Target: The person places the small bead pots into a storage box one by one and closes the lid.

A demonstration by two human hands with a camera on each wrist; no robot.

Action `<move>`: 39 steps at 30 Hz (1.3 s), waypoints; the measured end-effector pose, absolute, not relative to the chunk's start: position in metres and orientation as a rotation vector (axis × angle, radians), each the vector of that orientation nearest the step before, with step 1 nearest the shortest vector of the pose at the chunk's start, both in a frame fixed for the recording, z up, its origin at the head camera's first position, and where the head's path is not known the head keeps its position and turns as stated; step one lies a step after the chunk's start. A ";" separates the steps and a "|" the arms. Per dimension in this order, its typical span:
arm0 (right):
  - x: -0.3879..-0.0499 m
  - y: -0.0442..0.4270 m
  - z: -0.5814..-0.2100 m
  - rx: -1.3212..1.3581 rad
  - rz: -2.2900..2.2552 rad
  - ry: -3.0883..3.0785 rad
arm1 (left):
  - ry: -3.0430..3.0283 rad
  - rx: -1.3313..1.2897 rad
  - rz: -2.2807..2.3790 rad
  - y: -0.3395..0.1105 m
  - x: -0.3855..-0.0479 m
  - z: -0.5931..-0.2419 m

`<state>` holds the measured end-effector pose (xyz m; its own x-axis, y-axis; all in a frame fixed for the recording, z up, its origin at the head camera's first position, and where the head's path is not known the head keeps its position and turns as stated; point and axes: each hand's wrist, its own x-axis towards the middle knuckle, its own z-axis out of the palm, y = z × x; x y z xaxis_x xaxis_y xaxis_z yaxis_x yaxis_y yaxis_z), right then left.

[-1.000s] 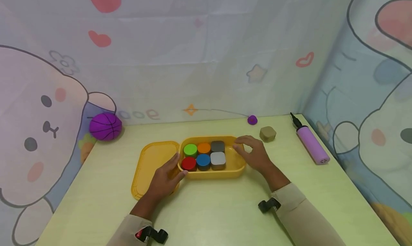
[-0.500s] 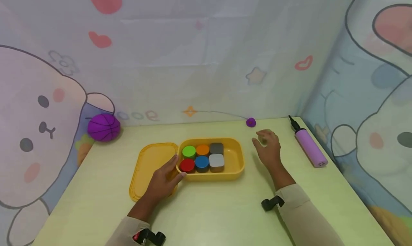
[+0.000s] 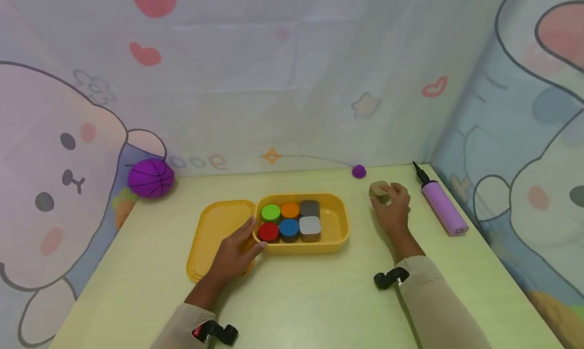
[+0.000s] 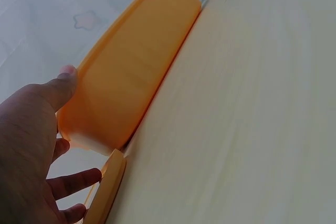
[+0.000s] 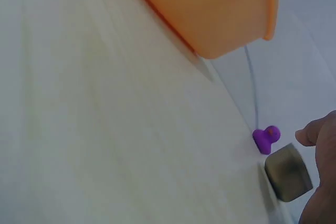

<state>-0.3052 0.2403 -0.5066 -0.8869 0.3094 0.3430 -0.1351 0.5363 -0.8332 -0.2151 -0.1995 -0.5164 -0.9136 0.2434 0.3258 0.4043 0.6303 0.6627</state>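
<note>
In the head view my left hand (image 3: 233, 255) rests against the left end of a yellow plastic box (image 3: 301, 249). Its thumb (image 4: 64, 83) touches the rim in the left wrist view, with the other fingers spread loosely near the yellow lid (image 4: 111, 187). Inside the box sit several coloured blocks, among them a red round one (image 3: 268, 232) and a white square one (image 3: 310, 226). Right of the box my right hand (image 3: 393, 214) reaches around a beige faceted block (image 3: 377, 187). In the right wrist view the block stands on the table, and a gap shows between it and the thumb.
The lid's flat face (image 3: 216, 232) lies left of the box, partly under my left hand. A purple ball (image 3: 151, 178) lies at the back left. A small purple knob-like thing (image 3: 359, 171) stands by the back edge, and a lilac hand pump (image 3: 443, 207) at the right.
My right hand has moved right and away from the box's right end to the beige block, its fingers coming around it. The left hand has stayed at the box.
</note>
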 end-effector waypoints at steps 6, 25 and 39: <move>-0.310 0.248 -0.515 -0.170 1.380 -2.317 | -2.665 -0.516 -1.152 -0.199 -0.214 -0.513; -0.312 0.256 -0.520 -0.093 1.392 -2.513 | -2.664 -0.518 -1.148 -0.199 -0.214 -0.514; -0.310 0.252 -0.523 -0.117 1.468 -2.280 | -2.685 -0.499 -1.176 -0.198 -0.213 -0.512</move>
